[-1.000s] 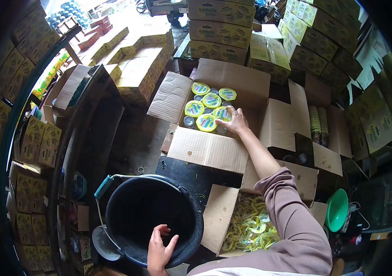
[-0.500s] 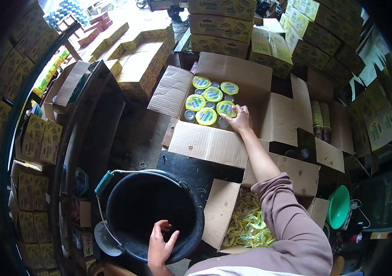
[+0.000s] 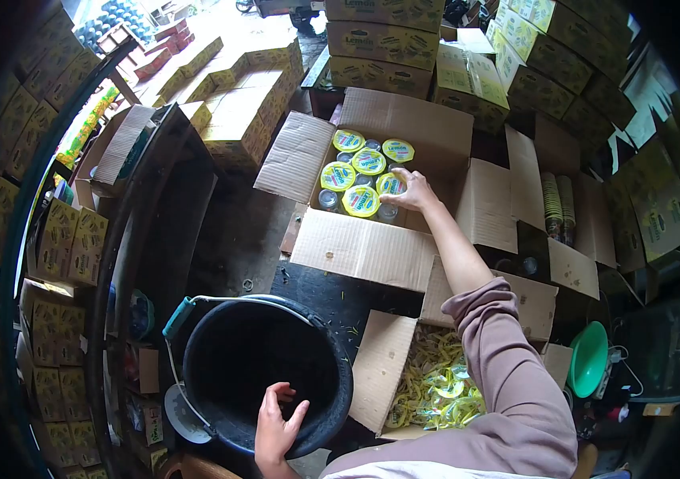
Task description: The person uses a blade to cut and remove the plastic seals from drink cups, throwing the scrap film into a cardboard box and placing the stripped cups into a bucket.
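Note:
Reaching into the open cardboard box (image 3: 364,247), my right hand (image 3: 412,191) has its thumb and fingers around a yellow-lidded cup (image 3: 390,184). Several other cups with yellow "Lemon" lids (image 3: 369,161) stand beside it, with clear upturned cups (image 3: 328,199) between them. My left hand (image 3: 278,423) is over the near rim of a black bucket (image 3: 340,399), its fingers apart and curved, with nothing in them. A box of yellow strips and wrappers (image 3: 444,383) lies under my right forearm.
Printed cartons (image 3: 380,44) are stacked behind the box. A green bowl (image 3: 588,359) is at the right. Stacked cups (image 3: 553,207) lie in another box at the right. The bucket's handle (image 3: 180,315) rests over its left and far rim. A dark shelf (image 3: 148,207) runs along the left.
My right hand has shifted slightly up and stays at the same cup, its fingers now further over the far side. My left hand has hardly moved. The view has tilted slightly.

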`<state>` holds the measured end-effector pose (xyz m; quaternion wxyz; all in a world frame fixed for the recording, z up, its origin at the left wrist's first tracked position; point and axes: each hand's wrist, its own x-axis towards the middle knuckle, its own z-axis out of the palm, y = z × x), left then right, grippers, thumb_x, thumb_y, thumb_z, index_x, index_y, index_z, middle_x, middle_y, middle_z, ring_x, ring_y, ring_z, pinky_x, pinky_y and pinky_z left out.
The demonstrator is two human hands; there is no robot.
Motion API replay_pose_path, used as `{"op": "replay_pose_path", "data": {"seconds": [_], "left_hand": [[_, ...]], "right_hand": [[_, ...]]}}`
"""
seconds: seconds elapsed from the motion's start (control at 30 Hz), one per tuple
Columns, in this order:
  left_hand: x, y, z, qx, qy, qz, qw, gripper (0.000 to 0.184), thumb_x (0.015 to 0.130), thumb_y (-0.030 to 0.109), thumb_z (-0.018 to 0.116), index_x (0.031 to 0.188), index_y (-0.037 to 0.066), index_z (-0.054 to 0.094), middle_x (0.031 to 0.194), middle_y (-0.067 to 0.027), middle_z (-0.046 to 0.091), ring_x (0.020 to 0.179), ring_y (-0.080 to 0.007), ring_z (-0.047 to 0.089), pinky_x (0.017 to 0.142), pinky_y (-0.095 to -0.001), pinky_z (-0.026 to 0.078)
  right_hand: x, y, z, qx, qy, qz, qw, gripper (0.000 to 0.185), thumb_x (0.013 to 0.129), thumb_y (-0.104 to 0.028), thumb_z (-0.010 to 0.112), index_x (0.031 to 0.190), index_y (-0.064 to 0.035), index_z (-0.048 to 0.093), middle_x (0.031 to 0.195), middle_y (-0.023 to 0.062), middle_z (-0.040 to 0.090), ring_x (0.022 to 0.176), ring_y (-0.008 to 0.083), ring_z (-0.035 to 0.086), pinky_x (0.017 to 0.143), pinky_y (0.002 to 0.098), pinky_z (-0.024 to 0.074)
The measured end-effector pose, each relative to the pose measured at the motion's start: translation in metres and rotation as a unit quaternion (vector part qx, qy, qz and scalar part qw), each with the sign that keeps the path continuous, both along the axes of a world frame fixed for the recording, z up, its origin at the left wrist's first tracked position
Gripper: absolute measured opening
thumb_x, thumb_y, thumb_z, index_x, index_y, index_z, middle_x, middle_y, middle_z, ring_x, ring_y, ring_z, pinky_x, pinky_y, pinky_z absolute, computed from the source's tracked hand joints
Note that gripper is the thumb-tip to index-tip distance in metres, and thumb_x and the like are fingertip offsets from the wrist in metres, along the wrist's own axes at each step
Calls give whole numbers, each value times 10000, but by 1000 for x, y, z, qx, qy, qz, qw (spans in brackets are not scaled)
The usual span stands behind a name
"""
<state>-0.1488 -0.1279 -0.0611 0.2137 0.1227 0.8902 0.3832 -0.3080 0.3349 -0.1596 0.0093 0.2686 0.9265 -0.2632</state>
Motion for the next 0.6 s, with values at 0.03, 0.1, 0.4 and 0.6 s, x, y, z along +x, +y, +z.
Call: {"op": "replay_pose_path", "data": {"seconds": [0.03, 0.1, 0.4, 0.6], "left_hand": [[0, 1, 0, -1, -2, 1, 1000, 396, 723, 150, 674, 1038, 21, 470, 912, -109, 577, 832, -210, 566, 722, -317, 452], [0, 1, 1, -6, -6, 3, 1000, 398, 723, 153, 674, 1039, 23, 469, 913, -108, 577, 833, -212, 565, 725, -322, 452], [-1, 1, 3, 6, 1, 6, 1000, 391, 725, 148, 672, 1037, 24, 471, 912, -105, 578, 828, -206, 567, 727, -311, 454], [1, 0, 2, 51, 30, -3, 998, 388, 722, 119, 669, 1040, 29, 467, 897, -94, 571, 814, -194, 561, 705, -299, 441]], "right_hand": [[-1, 1, 0, 13, -2, 7, 1000, 944, 504, -535, 737, 1299, -191, 360, 1193, 169, 436, 1112, 314, 467, 928, 401, 405], [-1, -4, 3, 29, -3, -14, 999, 896, 519, -508, 729, 1268, -168, 371, 1164, 164, 444, 1095, 313, 476, 917, 402, 414], [21, -16, 1, 45, 114, -169, 978, 805, 558, -378, 683, 1205, -46, 338, 1145, 223, 435, 1020, 360, 506, 860, 411, 444], [94, -6, 54, 127, 237, -94, 959, 666, 529, -256, 688, 1106, -44, 432, 969, 176, 499, 867, 334, 549, 788, 398, 474]]}}
